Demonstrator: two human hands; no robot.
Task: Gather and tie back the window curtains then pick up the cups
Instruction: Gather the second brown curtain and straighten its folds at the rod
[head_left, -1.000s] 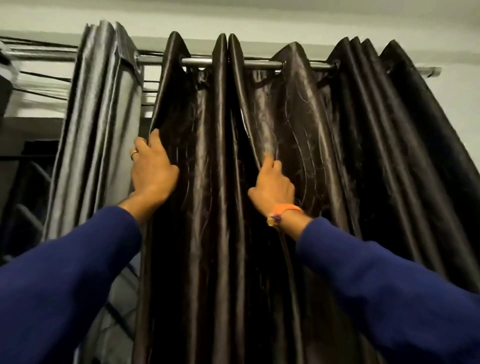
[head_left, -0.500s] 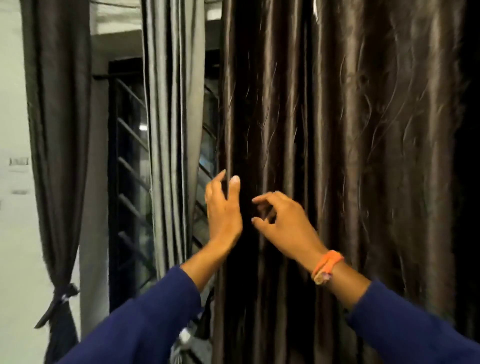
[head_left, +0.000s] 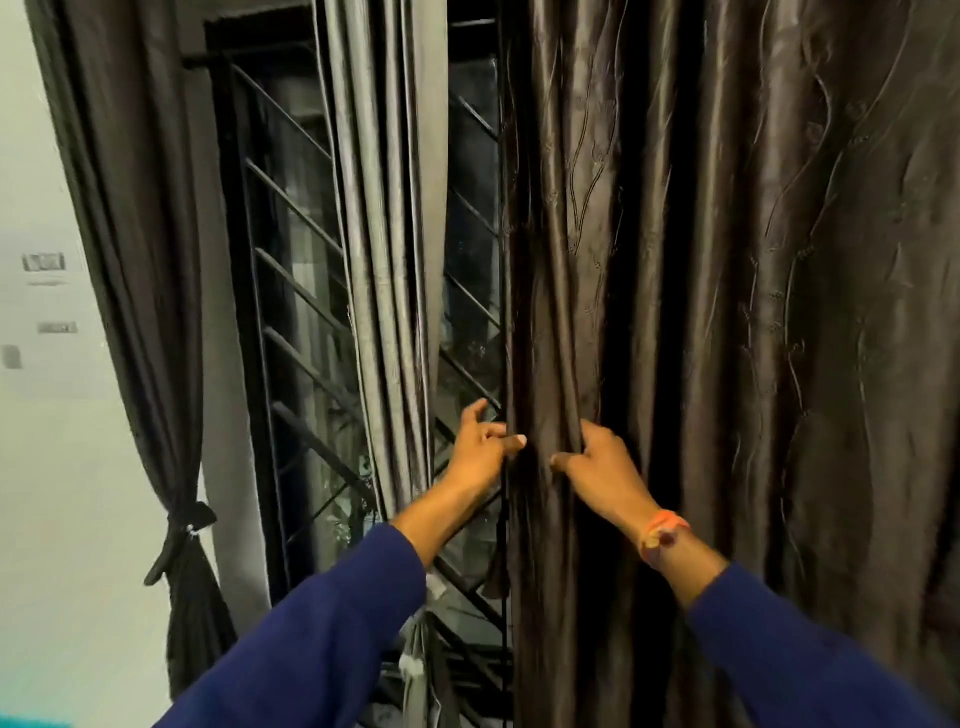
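Observation:
A wide dark brown satin curtain (head_left: 727, 312) hangs loose over the right half of the view. My right hand (head_left: 597, 465), with an orange band at the wrist, pinches a bunch of folds near the curtain's left edge. My left hand (head_left: 480, 449) is at that same edge, fingers curled around it from the window side and thumb touching the fabric. A narrow grey curtain (head_left: 384, 260) hangs gathered in the middle. At the far left another dark curtain (head_left: 135, 234) is tied back with a dark band (head_left: 179, 530). No cups are in view.
Behind the curtains a window with a black metal grille (head_left: 296, 332) shows dark glass. A pale wall (head_left: 57, 467) with small switch plates fills the left side.
The view has dropped from the curtain rod to mid-height. Both hands came down the brown curtain and closed on its left edge, the right one now bunching folds.

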